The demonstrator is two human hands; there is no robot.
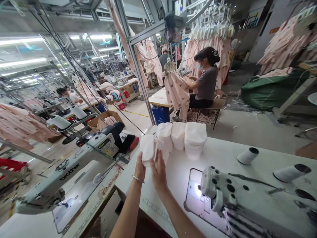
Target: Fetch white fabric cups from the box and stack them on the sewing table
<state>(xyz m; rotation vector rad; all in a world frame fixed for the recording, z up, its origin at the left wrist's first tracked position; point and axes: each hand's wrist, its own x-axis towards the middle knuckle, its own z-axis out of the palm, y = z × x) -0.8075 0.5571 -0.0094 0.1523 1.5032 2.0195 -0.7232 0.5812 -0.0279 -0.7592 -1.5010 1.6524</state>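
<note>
A stack of white cut fabric pieces (147, 147) is held between my two hands, over the far left part of the white sewing table (177, 172). My left hand (140, 169), with a bracelet at its wrist, grips the stack's near left side; its fingertips are partly hidden. My right hand (159, 172) presses on the near right side, thumb and fingers bent against the cloth. Right behind and beside it stand several more white fabric stacks, among them a tall one (195, 138) at the right end of the row.
A Brother sewing machine (74, 165) stands to the left. To the right is another machine (223, 188) with its lamp lit, and thread cones (248, 156) behind it. Beyond the table a co-worker (205, 79) sits by hanging pink garments (175, 89). A metal post (140, 76) rises behind the stacks.
</note>
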